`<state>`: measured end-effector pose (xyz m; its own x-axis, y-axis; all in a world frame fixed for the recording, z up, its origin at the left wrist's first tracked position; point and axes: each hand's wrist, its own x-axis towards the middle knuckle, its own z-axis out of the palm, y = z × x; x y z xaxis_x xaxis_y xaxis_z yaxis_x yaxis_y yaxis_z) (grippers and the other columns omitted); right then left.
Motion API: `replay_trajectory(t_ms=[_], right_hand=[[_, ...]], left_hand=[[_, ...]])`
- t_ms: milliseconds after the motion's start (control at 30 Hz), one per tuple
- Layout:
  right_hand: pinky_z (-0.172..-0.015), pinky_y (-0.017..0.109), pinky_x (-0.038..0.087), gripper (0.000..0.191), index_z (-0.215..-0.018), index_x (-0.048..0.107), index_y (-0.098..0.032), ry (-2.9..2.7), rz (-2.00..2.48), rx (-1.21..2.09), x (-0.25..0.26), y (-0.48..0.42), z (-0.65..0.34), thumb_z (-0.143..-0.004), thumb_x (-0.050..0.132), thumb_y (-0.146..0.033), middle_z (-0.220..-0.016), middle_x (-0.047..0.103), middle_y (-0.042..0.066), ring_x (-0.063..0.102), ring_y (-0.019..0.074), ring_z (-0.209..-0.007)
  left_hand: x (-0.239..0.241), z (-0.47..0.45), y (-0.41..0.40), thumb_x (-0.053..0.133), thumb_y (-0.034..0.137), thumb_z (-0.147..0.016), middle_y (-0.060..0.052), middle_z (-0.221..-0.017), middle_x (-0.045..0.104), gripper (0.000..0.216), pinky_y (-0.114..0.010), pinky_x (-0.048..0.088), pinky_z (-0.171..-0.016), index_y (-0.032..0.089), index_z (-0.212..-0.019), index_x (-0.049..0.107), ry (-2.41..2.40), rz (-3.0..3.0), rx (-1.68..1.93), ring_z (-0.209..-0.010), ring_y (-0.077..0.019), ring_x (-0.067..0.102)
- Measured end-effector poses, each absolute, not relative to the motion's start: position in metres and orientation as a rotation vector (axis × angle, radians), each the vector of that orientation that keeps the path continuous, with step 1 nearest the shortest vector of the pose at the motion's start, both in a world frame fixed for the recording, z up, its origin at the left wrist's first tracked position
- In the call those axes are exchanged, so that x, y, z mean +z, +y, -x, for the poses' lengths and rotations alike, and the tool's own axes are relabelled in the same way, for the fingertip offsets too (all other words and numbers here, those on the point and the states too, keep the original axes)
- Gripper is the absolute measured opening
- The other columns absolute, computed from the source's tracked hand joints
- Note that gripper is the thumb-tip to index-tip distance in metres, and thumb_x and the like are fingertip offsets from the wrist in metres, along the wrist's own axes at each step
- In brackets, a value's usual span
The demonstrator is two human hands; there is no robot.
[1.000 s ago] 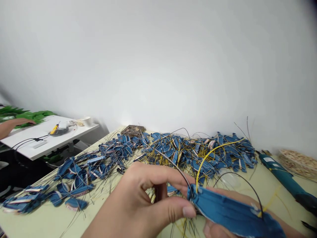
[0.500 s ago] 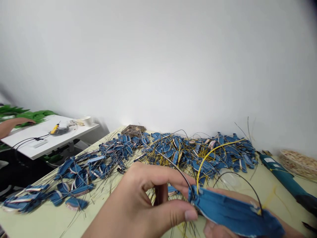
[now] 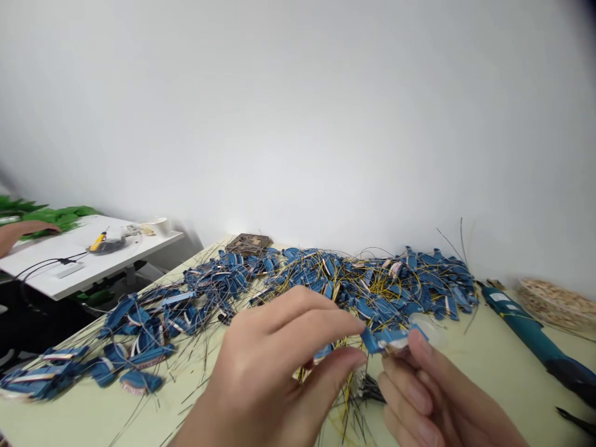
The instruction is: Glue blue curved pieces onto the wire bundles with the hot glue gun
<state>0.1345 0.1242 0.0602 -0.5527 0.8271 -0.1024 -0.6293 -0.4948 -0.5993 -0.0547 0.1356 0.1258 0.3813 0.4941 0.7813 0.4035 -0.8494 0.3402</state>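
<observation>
The blue piece, above the near worktop, is pinched in the right hand. The left hand hangs at its left end, thumb and forefinger parted; contact is unclear. Handling it well likely means a steady right grip, fingertips clear of the wires. Far beyond lies a blue pile.
</observation>
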Motion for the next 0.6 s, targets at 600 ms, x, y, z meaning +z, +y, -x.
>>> replay_trajectory(t_ms=[600], right_hand=[[-0.037,0.014,0.032,0.052,-0.051,0.047,-0.017,-0.594,0.600,2.077,0.058,0.128,-0.130,-0.077,0.074,-0.054,-0.040,0.047,-0.007,0.042,0.0027,-0.033]], left_hand=[[0.114,0.057,0.141,0.059,0.009,-0.089,-0.001,-0.104,0.068,0.030,-0.027,0.046,-0.069,0.020,-0.117,0.062,0.838,-2.860,1.222,-0.084,-0.0123,0.063]])
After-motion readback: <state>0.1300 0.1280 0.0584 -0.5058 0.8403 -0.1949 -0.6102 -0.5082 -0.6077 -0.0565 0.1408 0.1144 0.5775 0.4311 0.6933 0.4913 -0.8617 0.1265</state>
